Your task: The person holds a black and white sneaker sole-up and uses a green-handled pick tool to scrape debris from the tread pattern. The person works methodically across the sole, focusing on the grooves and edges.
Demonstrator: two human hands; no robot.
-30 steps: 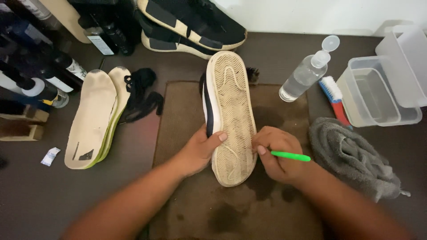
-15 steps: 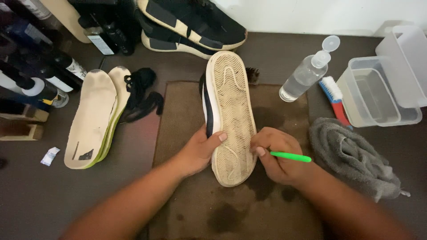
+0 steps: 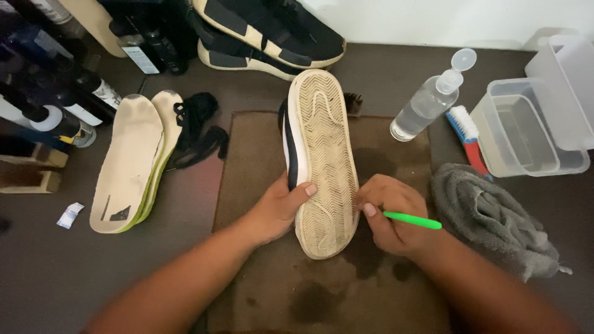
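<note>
Green plastic is what my right hand (image 3: 396, 216) is clenched around: one slim green tool (image 3: 411, 220), its handle sticking out to the right past my knuckles while its working end is hidden where my fingers meet the sole's edge. My left hand (image 3: 277, 210) grasps the one shoe (image 3: 322, 164) I am working on, thumb laid across the pale, zigzag-patterned sole near the heel, fingers wrapped round the dark side. That shoe lies sole-up, heel toward me, on a single brown mat (image 3: 260, 272) blotched with wet patches.

Just right of my right hand sits one crumpled grey towel (image 3: 489, 213). Beyond it lie one scrub brush (image 3: 467, 139) with white bristles and a blue and red handle, one clear bottle (image 3: 430, 99) tilted with its flip cap open, and two clear plastic tubs (image 3: 526, 133), one beside the other.

To my left are two insoles (image 3: 133, 164), overlapping, cream on top with a yellow-green edge, and one tangle of black laces (image 3: 198, 127) just beside them. Two black shoes (image 3: 266, 31) with cream soles rest at the far edge, several dark bottles (image 3: 68, 93) crowd the far left corner, and one small white sachet (image 3: 69, 215) lies near the insoles.
</note>
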